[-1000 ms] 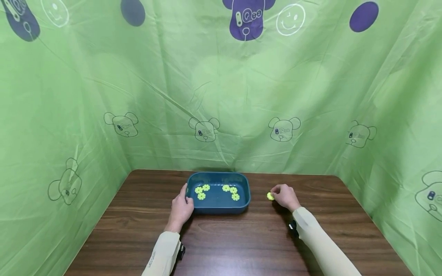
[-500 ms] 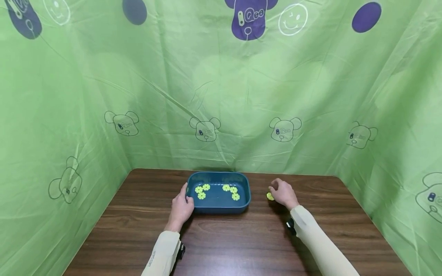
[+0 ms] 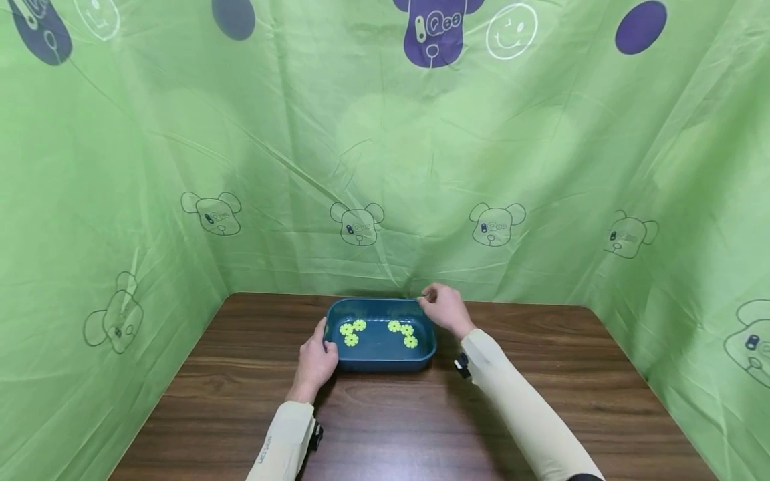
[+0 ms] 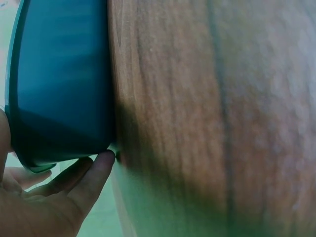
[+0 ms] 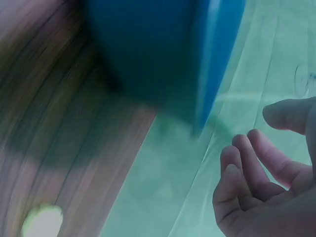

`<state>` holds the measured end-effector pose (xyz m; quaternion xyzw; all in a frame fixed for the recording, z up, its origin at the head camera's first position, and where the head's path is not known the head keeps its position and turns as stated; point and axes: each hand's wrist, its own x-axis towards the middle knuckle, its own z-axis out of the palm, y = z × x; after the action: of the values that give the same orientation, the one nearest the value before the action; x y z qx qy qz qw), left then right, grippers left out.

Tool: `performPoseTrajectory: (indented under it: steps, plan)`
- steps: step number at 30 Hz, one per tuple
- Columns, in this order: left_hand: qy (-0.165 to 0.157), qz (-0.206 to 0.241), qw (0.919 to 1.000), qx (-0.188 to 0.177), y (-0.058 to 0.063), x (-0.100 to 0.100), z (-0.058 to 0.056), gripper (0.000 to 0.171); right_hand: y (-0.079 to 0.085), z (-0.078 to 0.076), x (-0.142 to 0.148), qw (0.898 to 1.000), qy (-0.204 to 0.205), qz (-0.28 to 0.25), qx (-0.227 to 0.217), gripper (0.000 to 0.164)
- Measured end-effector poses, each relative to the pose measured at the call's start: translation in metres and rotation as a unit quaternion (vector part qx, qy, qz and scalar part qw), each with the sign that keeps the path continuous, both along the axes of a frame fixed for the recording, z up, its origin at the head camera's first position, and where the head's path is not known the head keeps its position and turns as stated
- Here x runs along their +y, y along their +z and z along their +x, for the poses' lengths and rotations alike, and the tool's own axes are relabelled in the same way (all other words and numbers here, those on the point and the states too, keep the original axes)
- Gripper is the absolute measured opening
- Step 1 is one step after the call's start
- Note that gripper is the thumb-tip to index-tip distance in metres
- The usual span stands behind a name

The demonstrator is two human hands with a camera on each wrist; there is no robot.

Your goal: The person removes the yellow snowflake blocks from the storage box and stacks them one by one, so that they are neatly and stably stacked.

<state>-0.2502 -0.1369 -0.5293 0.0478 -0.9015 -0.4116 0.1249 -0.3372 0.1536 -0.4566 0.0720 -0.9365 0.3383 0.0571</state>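
Left hand (image 3: 317, 361) clamps the blue tray (image 3: 380, 366), right hand (image 3: 446, 309) hovers by its corner, thumb apart from fingers

1. The blue tray (image 3: 379, 367), low in the middle, looks like smooth, shiny plastic.
2. The yellow flower pieces (image 3: 407, 331) inside look dull, not shiny.
3. The table (image 3: 373, 414) at the bottom looks like streaky wood, with a bright shine.
4. The green curtain (image 3: 385, 153) up top looks like thin, crinkly cloth.
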Motion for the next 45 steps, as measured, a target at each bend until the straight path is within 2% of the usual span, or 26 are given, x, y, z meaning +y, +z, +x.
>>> performPoseTrajectory:
  steps: [5,11,13,16,20,23,32,40,45]
  plan:
    - [0.002,0.009,0.9999,-0.008,0.001,0.002,0.0,0.061,-0.002,-0.002,-0.032,0.999,0.029,-0.016,-0.029,0.027]
    - [0.004,0.009,0.9999,-0.011,0.0,0.002,0.0,0.061,-0.025,-0.007,-0.054,0.996,0.042,-0.014,-0.074,0.031]
    - [0.003,0.006,0.9999,-0.009,0.0,0.001,0.0,0.061,-0.033,-0.009,-0.057,0.996,0.035,-0.007,-0.081,0.029]
    - [0.002,0.005,0.9999,-0.009,0.001,0.001,0.001,0.061,-0.039,-0.009,-0.063,0.995,0.02,0.011,-0.093,0.014]
    - [0.004,0.01,0.9999,-0.01,0.003,0.002,0.001,0.061,-0.041,-0.007,-0.068,0.993,0.005,0.027,-0.116,0.049]
    - [0.006,0.015,0.9998,-0.013,0.002,0.002,0.001,0.061,-0.044,-0.008,-0.07,0.991,-0.005,0.038,-0.13,0.06]
    - [0.003,0.008,0.9999,-0.009,0.0,0.002,0.0,0.061,-0.056,-0.013,-0.072,0.987,-0.033,0.068,-0.141,0.057]
    - [0.005,0.007,0.9999,-0.011,-0.001,0.002,-0.002,0.061,-0.06,-0.016,-0.071,0.983,-0.019,0.097,-0.154,0.056]
    - [0.005,0.012,0.9998,-0.017,-0.001,0.001,-0.002,0.062,-0.063,-0.016,-0.071,0.986,-0.008,0.093,-0.142,0.057]
